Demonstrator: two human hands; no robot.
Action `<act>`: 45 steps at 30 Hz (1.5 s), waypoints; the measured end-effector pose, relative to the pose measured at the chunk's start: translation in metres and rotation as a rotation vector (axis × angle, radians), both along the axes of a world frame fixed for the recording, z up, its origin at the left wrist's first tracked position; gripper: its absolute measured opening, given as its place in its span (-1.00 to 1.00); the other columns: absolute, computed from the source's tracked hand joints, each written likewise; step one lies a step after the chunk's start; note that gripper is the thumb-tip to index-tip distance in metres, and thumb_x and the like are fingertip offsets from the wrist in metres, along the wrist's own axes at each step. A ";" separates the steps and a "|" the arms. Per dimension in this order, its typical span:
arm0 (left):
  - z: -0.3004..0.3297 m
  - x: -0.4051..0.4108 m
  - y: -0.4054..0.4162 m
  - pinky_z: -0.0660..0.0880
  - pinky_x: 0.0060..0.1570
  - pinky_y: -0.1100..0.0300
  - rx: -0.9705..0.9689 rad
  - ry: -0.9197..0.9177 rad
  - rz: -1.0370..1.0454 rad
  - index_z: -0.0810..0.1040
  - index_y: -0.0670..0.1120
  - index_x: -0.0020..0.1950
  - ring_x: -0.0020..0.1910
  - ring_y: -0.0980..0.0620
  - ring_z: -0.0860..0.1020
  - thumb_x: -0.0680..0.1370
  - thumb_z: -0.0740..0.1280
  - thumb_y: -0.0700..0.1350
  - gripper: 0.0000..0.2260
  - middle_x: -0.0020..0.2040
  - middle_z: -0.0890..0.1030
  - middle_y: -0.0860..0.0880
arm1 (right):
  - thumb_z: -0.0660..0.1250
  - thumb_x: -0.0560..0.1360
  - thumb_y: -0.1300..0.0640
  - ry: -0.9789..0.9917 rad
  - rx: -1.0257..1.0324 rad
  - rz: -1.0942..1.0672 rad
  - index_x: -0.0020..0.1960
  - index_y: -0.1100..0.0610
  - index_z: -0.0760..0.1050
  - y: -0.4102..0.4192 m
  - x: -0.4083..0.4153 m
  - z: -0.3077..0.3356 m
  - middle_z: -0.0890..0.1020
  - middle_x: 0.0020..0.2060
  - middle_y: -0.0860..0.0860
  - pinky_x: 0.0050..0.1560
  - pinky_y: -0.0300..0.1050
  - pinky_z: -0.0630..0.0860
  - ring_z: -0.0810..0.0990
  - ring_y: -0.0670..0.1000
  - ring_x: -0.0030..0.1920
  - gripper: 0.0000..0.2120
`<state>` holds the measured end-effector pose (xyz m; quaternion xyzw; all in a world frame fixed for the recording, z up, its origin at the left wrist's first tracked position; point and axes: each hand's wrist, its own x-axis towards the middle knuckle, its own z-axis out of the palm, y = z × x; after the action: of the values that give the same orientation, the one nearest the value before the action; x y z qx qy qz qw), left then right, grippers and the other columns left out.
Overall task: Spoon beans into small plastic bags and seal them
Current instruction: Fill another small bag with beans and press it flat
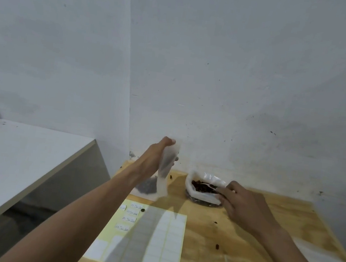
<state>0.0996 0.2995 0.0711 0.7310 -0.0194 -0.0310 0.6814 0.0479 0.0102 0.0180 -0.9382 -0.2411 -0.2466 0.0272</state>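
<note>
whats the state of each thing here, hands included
left hand: raised, gripping the small bag by its top
small bag: hanging upright, looks empty
right hand: at the big bag's mouth, holding what looks like a spoon
big bag: open, beans inside
label sheet: flat, several labels peeled

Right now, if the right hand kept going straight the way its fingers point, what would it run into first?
The right hand points up-left at the open bag of beans and seems to be already at its rim, so it would probably push into that bag first. Depth is hard to judge from this view.
</note>
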 end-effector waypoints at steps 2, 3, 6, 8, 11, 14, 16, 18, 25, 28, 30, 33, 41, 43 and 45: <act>0.007 -0.006 -0.003 0.48 0.31 -0.23 -0.077 0.013 0.018 0.59 -0.23 0.23 0.09 -0.25 0.67 0.49 0.22 0.20 -0.43 0.03 0.72 -0.23 | 0.27 0.45 -0.14 0.195 -0.109 0.019 0.14 -0.22 0.61 0.003 -0.006 0.004 0.57 0.06 -0.20 -0.33 -0.14 0.51 0.67 -0.02 -0.20 -0.70; 0.009 -0.009 -0.004 0.49 0.32 -0.22 -0.112 0.018 0.017 0.59 -0.26 0.23 0.13 -0.30 0.65 0.55 0.16 0.15 -0.46 0.05 0.72 -0.26 | 0.23 0.40 -0.13 0.320 -0.177 0.012 0.26 -0.25 0.54 0.003 -0.008 0.006 0.48 0.21 -0.22 -0.11 -0.10 0.55 0.64 -0.01 0.00 -0.57; 0.016 -0.021 -0.007 0.49 0.33 -0.15 -0.198 0.050 -0.021 0.58 -0.35 0.22 0.21 -0.40 0.59 0.62 0.05 0.07 -0.44 0.08 0.68 -0.36 | 0.27 0.44 -0.06 0.624 -0.093 0.010 0.44 -0.22 0.39 0.015 -0.018 0.030 0.25 0.43 -0.23 0.24 -0.15 0.42 0.39 -0.04 0.35 -0.45; 0.016 -0.026 -0.012 0.46 0.36 -0.13 -0.242 0.065 -0.070 0.59 -0.37 0.23 0.22 -0.39 0.58 0.62 0.01 0.08 -0.41 0.10 0.67 -0.38 | 0.28 0.55 -0.04 0.600 0.249 0.019 0.50 -0.14 0.35 0.028 -0.016 0.045 0.29 0.47 -0.19 0.29 -0.17 0.42 0.39 -0.10 0.37 -0.49; 0.022 -0.037 -0.027 0.55 0.17 0.01 -0.234 0.029 -0.060 0.62 -0.28 0.13 0.05 -0.19 0.68 0.64 0.02 0.07 -0.48 0.02 0.71 -0.20 | 0.35 0.55 -0.15 0.655 0.793 -0.035 0.41 -0.06 0.46 0.051 -0.008 0.060 0.58 0.25 -0.12 0.26 -0.08 0.52 0.58 -0.12 0.21 -0.54; 0.024 -0.038 -0.038 0.48 -0.09 0.12 -0.171 -0.037 0.065 0.55 -0.18 0.09 -0.09 -0.01 0.58 0.68 0.08 0.04 -0.64 -0.06 0.60 -0.10 | 0.46 0.50 -0.12 0.765 1.088 -0.041 0.24 0.06 0.59 0.065 -0.001 0.062 0.74 -0.01 -0.03 0.16 0.03 0.63 0.72 -0.03 -0.01 -0.60; 0.020 -0.032 -0.039 0.54 0.02 0.05 -0.148 -0.078 0.097 0.62 -0.17 0.13 -0.04 -0.03 0.63 0.66 0.16 0.07 -0.63 0.01 0.67 -0.14 | 0.50 0.49 0.02 0.755 1.228 -0.027 0.12 0.13 0.64 0.069 -0.002 0.063 0.75 -0.09 0.06 0.05 0.00 0.67 0.74 0.04 -0.08 -0.74; 0.012 -0.025 -0.033 0.55 0.05 0.09 -0.111 -0.176 0.151 0.68 -0.15 0.04 -0.09 0.10 0.64 0.64 0.29 0.02 -0.72 -0.01 0.70 -0.05 | 0.51 0.49 0.10 0.692 1.294 -0.016 0.01 0.16 0.65 0.068 -0.003 0.064 0.75 -0.13 0.09 -0.08 -0.08 0.68 0.74 0.03 -0.14 -0.83; 0.002 -0.024 -0.029 0.59 -0.03 0.17 -0.246 -0.170 0.165 0.72 -0.21 -0.03 -0.17 0.03 0.66 0.55 0.48 -0.15 -0.88 -0.20 0.71 -0.06 | 0.54 0.45 -0.01 0.670 1.249 0.007 0.04 0.12 0.66 0.059 -0.001 0.078 0.74 -0.07 0.00 0.00 -0.09 0.67 0.73 -0.01 -0.08 -0.74; 0.006 -0.031 -0.038 0.60 -0.08 0.19 -0.194 -0.189 0.143 0.73 -0.23 -0.04 -0.18 0.01 0.68 0.54 0.49 -0.18 -0.88 -0.18 0.73 -0.13 | 0.58 0.39 -0.04 0.671 1.242 0.021 0.10 0.14 0.64 0.060 0.002 0.089 0.73 -0.02 0.04 0.00 -0.08 0.65 0.74 0.00 -0.08 -0.62; 0.008 -0.034 -0.045 0.59 -0.15 0.23 -0.158 -0.202 0.131 0.74 -0.25 -0.06 -0.22 0.02 0.67 0.53 0.49 -0.21 -0.90 -0.18 0.73 -0.17 | 0.61 0.36 0.00 0.668 1.241 0.004 0.07 0.10 0.67 0.061 0.005 0.093 0.73 -0.03 0.03 -0.06 -0.14 0.63 0.73 0.00 -0.08 -0.66; 0.009 -0.037 -0.049 0.58 -0.19 0.24 -0.123 -0.206 0.111 0.74 -0.26 -0.07 -0.27 0.03 0.66 0.52 0.49 -0.23 -0.90 -0.20 0.72 -0.19 | 0.62 0.34 0.05 0.654 1.204 -0.019 -0.04 0.09 0.72 0.061 0.006 0.097 0.75 -0.08 0.00 -0.11 -0.20 0.58 0.72 -0.01 -0.10 -0.76; 0.005 -0.039 -0.045 0.59 -0.13 0.16 -0.048 -0.190 0.071 0.76 -0.22 -0.10 -0.28 0.04 0.65 0.51 0.49 -0.22 -0.92 -0.22 0.72 -0.16 | 0.47 0.39 0.00 0.635 0.862 -0.040 -0.36 0.15 0.49 0.065 0.009 0.094 0.42 -0.42 0.05 -0.30 -0.07 0.31 0.37 0.01 -0.38 -0.70; 0.004 -0.039 -0.043 0.56 -0.16 0.17 -0.034 -0.173 0.073 0.76 -0.22 -0.10 -0.30 0.02 0.63 0.50 0.49 -0.23 -0.92 -0.22 0.72 -0.18 | 0.43 0.42 0.04 0.646 0.800 -0.022 -0.38 0.09 0.36 0.066 0.010 0.093 0.30 -0.41 0.06 -0.30 -0.07 0.22 0.27 0.01 -0.37 -0.68; 0.006 -0.037 -0.036 0.57 -0.18 0.18 -0.048 -0.162 0.096 0.76 -0.22 -0.10 -0.29 0.01 0.62 0.50 0.48 -0.24 -0.93 -0.23 0.72 -0.18 | 0.42 0.46 0.10 0.676 0.800 0.000 -0.43 0.14 0.39 0.060 0.010 0.095 0.40 -0.47 0.07 -0.35 -0.04 0.39 0.38 0.04 -0.41 -0.65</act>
<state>0.0630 0.2635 0.0771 0.7147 -0.0401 0.0616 0.6955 0.0584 0.0707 0.1125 -0.8817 -0.1060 -0.0027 0.4597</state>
